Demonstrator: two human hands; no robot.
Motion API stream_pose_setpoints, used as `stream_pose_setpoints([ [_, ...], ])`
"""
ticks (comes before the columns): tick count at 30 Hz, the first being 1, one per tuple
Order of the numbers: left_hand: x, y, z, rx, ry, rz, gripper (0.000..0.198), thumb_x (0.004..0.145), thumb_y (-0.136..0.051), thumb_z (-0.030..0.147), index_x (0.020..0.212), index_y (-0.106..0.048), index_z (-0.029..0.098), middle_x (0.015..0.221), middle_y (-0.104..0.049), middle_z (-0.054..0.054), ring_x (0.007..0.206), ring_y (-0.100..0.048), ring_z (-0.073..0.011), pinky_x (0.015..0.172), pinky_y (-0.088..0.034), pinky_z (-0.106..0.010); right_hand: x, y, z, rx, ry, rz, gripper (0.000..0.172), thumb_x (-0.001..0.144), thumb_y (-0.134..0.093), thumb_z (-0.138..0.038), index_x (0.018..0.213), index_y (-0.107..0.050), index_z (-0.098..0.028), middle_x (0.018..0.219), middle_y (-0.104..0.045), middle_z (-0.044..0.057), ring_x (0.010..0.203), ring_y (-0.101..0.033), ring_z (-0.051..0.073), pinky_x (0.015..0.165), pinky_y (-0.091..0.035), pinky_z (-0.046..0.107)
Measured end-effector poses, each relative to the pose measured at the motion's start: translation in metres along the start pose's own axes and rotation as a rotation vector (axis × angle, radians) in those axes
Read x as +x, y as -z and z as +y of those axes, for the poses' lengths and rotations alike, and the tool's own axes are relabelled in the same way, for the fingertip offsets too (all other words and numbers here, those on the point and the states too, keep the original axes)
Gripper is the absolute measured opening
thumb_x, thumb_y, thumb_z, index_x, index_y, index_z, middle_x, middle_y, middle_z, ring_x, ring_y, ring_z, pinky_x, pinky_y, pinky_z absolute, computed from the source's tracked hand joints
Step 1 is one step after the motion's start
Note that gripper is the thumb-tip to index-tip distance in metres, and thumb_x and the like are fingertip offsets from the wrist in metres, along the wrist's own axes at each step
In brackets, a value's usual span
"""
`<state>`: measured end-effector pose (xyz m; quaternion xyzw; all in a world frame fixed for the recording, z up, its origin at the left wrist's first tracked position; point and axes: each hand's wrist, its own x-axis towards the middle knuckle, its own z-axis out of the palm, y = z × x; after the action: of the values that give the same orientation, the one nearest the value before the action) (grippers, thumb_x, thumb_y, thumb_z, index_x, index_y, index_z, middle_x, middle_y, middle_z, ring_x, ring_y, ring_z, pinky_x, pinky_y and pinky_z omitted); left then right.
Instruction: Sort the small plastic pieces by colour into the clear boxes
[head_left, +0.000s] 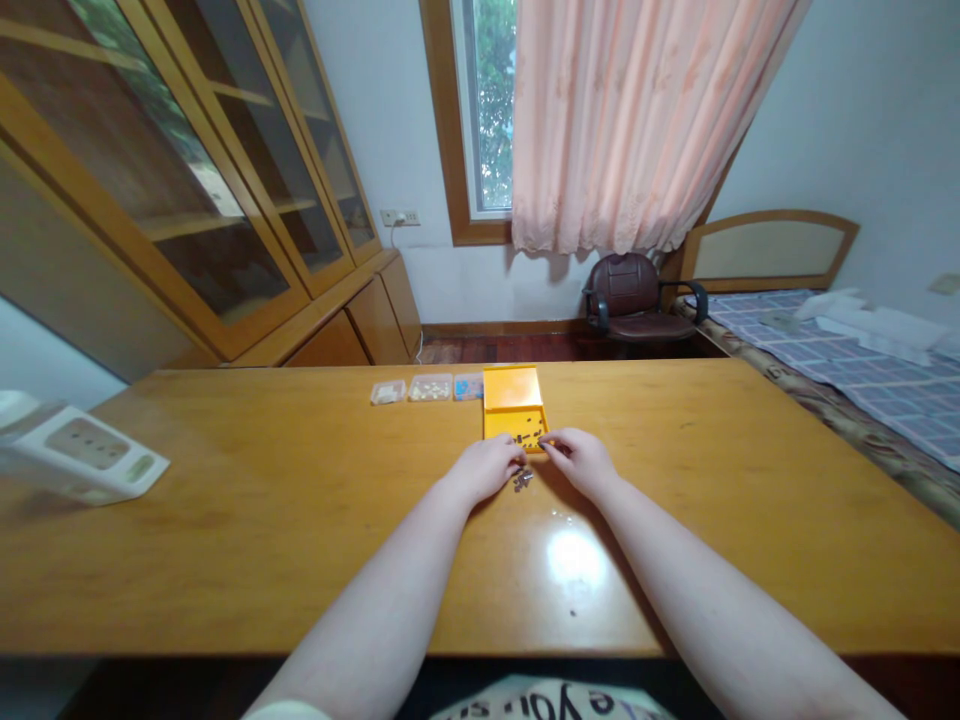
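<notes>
Both arms are stretching forward over the desk and nearly meeting at the near edge of the yellow tray. The left hand is resting palm down before the tray's near left corner, fingers curling. The right hand is lying at the near right corner, fingertips pointing at the tray. For both hands, one cannot tell whether the grip is pinching anything. Small dark pieces are lying just in front of the tray, between the hands.

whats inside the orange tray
Some small dark pieces lie at the near end of the orange tray; its far half looks bare. The left hand and right hand hide its front edge.
</notes>
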<state>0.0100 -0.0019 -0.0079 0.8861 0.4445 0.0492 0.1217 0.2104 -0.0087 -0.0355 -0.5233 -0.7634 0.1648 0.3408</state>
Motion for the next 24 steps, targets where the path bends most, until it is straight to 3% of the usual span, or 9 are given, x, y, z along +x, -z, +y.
stream_pose_setpoints([
  [6, 0.001, 0.003, 0.004, 0.037, 0.039, -0.036, 0.013, 0.084, -0.053, 0.027, 0.087, -0.065, 0.023, 0.091, -0.065, -0.003, 0.08, -0.062, -0.0183, 0.072, -0.046, -0.026, 0.002, -0.001, 0.006, -0.033, -0.064, 0.001, 0.033, 0.084, -0.051, -0.024, 0.113, -0.065, -0.02, 0.098, -0.069, 0.008, 0.078, -0.061, 0.017, 0.072, -0.047, 0.028],
  [11, 0.0, 0.003, 0.001, 0.04, 0.033, -0.035, 0.013, 0.084, -0.052, 0.027, 0.086, -0.064, 0.023, 0.09, -0.065, -0.003, 0.078, -0.061, -0.0179, 0.069, -0.046, -0.025, -0.002, 0.004, 0.002, -0.025, 0.024, -0.237, 0.024, 0.084, -0.051, -0.03, 0.093, -0.072, -0.023, 0.083, -0.071, 0.004, 0.071, -0.061, 0.016, 0.066, -0.045, 0.026],
  [14, 0.001, 0.004, -0.003, 0.017, 0.037, 0.033, 0.014, 0.085, -0.051, 0.027, 0.089, -0.064, 0.022, 0.092, -0.064, -0.004, 0.081, -0.061, -0.0175, 0.072, -0.046, -0.026, -0.005, 0.002, -0.002, -0.005, 0.067, -0.346, 0.023, 0.083, -0.052, -0.029, 0.095, -0.072, -0.026, 0.088, -0.072, 0.002, 0.075, -0.063, 0.016, 0.068, -0.045, 0.025],
  [19, 0.002, 0.008, -0.007, -0.03, 0.118, 0.226, 0.018, 0.088, -0.048, 0.023, 0.098, -0.063, 0.022, 0.101, -0.063, -0.004, 0.091, -0.059, -0.017, 0.08, -0.045, -0.026, -0.005, -0.002, -0.004, -0.02, 0.12, -0.394, 0.025, 0.084, -0.052, -0.029, 0.102, -0.07, -0.029, 0.099, -0.071, 0.001, 0.087, -0.064, 0.018, 0.077, -0.045, 0.027],
  [24, -0.001, 0.008, -0.006, -0.034, 0.054, 0.1, 0.014, 0.084, -0.054, 0.024, 0.093, -0.065, 0.023, 0.098, -0.063, -0.003, 0.088, -0.06, -0.0165, 0.079, -0.045, -0.025, -0.004, -0.001, -0.006, -0.062, 0.106, -0.399, 0.019, 0.083, -0.055, -0.028, 0.092, -0.072, -0.026, 0.091, -0.072, 0.001, 0.081, -0.064, 0.017, 0.072, -0.044, 0.026],
])
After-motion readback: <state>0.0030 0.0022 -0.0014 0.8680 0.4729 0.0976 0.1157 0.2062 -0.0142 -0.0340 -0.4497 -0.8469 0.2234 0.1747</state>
